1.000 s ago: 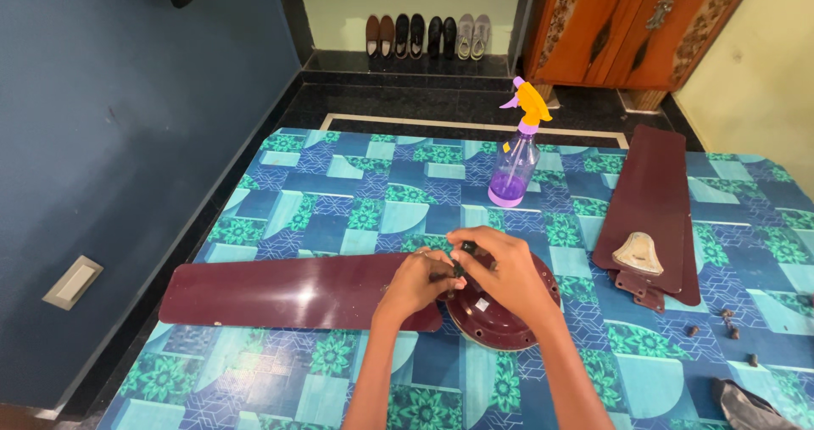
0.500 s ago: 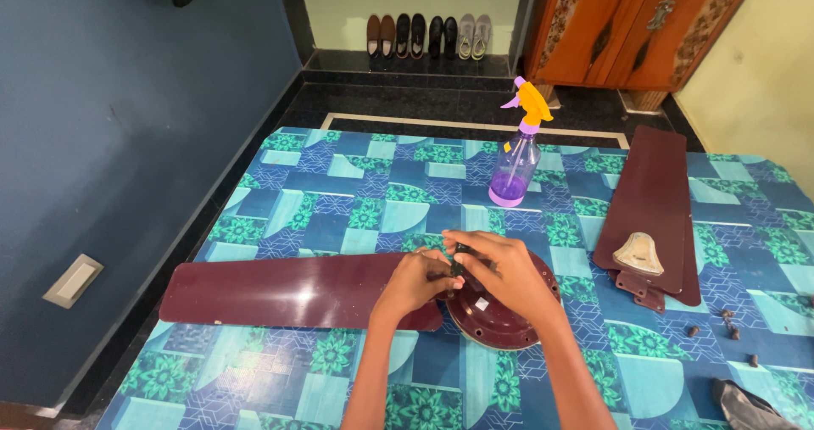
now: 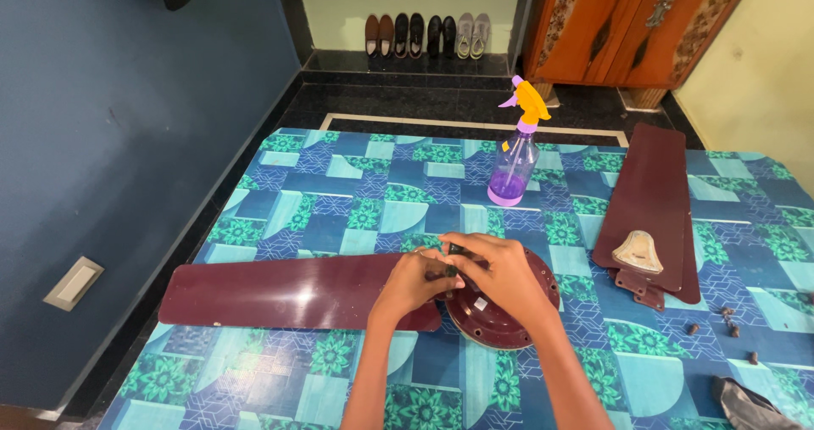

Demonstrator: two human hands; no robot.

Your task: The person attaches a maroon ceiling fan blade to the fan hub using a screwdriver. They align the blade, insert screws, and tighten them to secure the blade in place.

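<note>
Your left hand (image 3: 413, 282) and right hand (image 3: 500, 275) meet, fingers pinched together over a small dark part (too small to identify) where the maroon fan blade (image 3: 288, 291) joins the round motor housing (image 3: 500, 321) on the patterned cloth (image 3: 339, 201).

Head camera looks steeply down, close over the table (image 3: 356, 184).

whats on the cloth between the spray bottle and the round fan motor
Nothing: in the head view only bare patterned cloth lies between the spray bottle and the fan motor.
</note>
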